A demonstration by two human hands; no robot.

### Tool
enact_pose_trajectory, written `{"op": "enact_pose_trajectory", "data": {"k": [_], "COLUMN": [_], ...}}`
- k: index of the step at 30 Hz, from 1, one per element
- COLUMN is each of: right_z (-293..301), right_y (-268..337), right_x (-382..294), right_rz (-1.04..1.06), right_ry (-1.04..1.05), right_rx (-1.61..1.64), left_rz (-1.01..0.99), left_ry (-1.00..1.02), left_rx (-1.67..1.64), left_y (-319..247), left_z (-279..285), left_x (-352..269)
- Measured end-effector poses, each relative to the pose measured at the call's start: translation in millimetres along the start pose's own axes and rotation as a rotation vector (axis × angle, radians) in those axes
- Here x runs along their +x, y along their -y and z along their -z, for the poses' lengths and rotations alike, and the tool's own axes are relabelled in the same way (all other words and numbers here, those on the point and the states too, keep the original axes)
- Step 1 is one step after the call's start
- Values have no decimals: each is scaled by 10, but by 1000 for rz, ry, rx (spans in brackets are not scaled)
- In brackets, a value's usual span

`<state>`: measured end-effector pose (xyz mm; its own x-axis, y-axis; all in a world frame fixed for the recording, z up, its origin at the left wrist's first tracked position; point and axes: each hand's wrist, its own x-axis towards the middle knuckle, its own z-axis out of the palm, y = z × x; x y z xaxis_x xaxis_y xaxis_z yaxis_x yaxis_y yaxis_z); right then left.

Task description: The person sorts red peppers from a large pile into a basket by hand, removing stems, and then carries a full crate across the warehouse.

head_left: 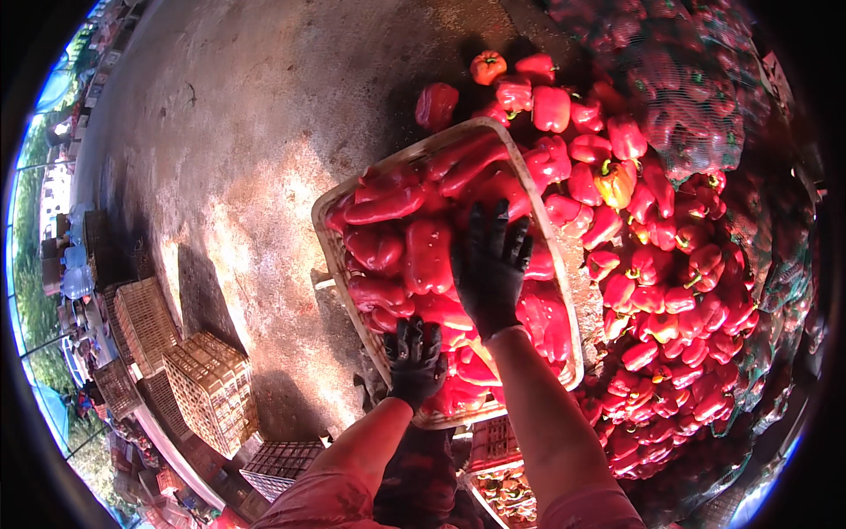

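A pale plastic crate (543,210), tilted in view, is full of red bell peppers (428,256) right in front of me. Several of the peppers look wet and glossy, and no stems show on most of them. My right hand (490,274), in a black glove, lies palm down on the peppers at the crate's right side, fingers spread. Near the crate's lower left rim, my left hand (415,365), also black-gloved, rests on the peppers with its fingers somewhat apart. Neither hand grips anything; both palms are hidden.
A large heap of loose red peppers (651,291) spreads over the floor at the right. Filled mesh sacks (687,99) stand behind it. Stacked plastic crates (210,387) are at the lower left. Below my crate, a container (507,492) holds pepper scraps. Stained concrete floor (244,132) lies to the left.
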<state>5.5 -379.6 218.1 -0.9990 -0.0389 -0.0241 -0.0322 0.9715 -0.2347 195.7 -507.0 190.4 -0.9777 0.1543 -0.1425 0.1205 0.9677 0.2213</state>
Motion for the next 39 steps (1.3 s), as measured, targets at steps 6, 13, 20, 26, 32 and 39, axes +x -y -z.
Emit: {"op": "enact_pose_trajectory", "data": {"k": [6,13,20,26,32,39], "right_z": [-269,137,1542,2135,2057,2042], "right_y": [-2,-266,-1515,-3098,-3125,-2375], "right_x": [-44,-23,-1950,-5600,-7884,-7502], "right_rz": [6,51,-171,-499,-1426,-1425], "right_ry": [-81,5,-22,223,240,195], "right_rx": [-2,460,959,371,753,946], "left_rz": [5,-4,-31,102,-29,222], "left_ry": [45,-37,-79,-72,155,376], "left_rx": [-39,-96,-96,-448,400,420], "left_y": [-10,-48,-49,498,2033,1857], "left_z": [76,131,434,1380,2145,3352], "left_x": [80,91,-89,-1222,-4316,-4921]}}
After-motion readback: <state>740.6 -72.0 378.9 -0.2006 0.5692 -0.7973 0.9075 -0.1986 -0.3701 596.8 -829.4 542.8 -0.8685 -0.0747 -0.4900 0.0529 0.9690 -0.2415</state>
